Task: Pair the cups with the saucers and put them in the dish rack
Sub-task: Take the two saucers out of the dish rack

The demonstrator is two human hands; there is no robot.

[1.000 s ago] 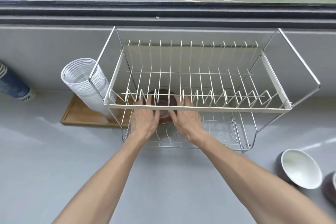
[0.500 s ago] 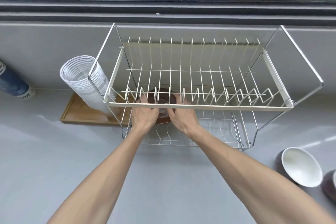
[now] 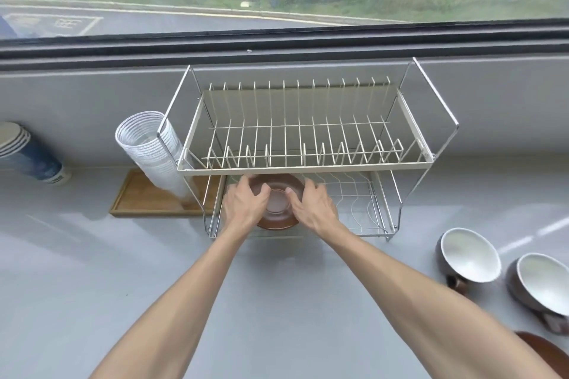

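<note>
Two hands are set on one brown saucer [image 3: 278, 218] with a clear glass cup [image 3: 277, 200] seated on it, at the front left of the dish rack's [image 3: 308, 167] lower tier. The left hand [image 3: 243, 204] is laid against the pair from 9 o'clock and the right hand [image 3: 314, 208] from 3 o'clock, fingers curled in around the cup's sides; whether the pair is truly clamped or only steadied cannot be told, since the fingertips are partly hidden by the upper tier's front rail. The pair lies straight ahead of both wrists, at 12 o'clock from the forearms, so neither hand is clearly nearer. Being round, the saucer shows no long axis; its face is roughly level, with its near rim reaching toward the front edge of the lower wire shelf.

The coming move is judged to turn on that overhang: the pair is probably to be pushed toward 12 o'clock, under the upper tier, until the saucer is fully carried by the wires.

Two brown mugs [image 3: 469, 258] with white insides are left on the grey counter [image 3: 92, 271] at 4 o'clock from the rack, well apart from it, and the edge of another brown saucer [image 3: 542, 351] is seen at the lower right corner. At 9 o'clock from the rack a tilted stack of clear plastic cups [image 3: 147, 148] leans over a wooden tray [image 3: 138, 200]. The upper tier is bare. A window runs behind the counter.
</note>
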